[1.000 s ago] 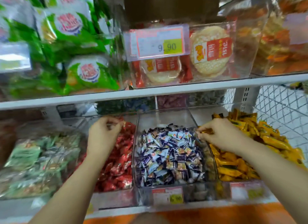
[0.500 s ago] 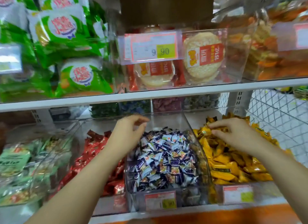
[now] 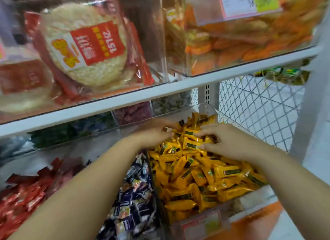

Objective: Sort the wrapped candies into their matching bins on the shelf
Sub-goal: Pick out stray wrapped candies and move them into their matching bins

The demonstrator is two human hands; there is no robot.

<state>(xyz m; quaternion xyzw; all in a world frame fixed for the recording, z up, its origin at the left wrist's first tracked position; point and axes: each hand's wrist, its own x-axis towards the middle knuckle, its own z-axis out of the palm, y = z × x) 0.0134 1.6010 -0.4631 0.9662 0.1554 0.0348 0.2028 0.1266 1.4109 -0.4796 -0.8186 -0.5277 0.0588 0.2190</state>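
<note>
Both of my hands are in the clear right bin, which is heaped with yellow wrapped candies. My left hand reaches across from the left, and its thumb and fingertips close on a yellow candy at the back of the heap. My right hand lies on top of the pile with its fingers curled into several yellow candies. Under my left forearm, the middle bin holds blue-and-white candies. The left bin holds red candies.
A white shelf board runs just above the bins and carries clear boxes of rice crackers and orange snack packs. A wire mesh panel closes the right side. Price tags sit on the bin fronts.
The view has swung right and come closer. My left hand has crossed from over the blue-and-white bin into the yellow bin, close to my right hand, which has stayed in the yellow candies.
</note>
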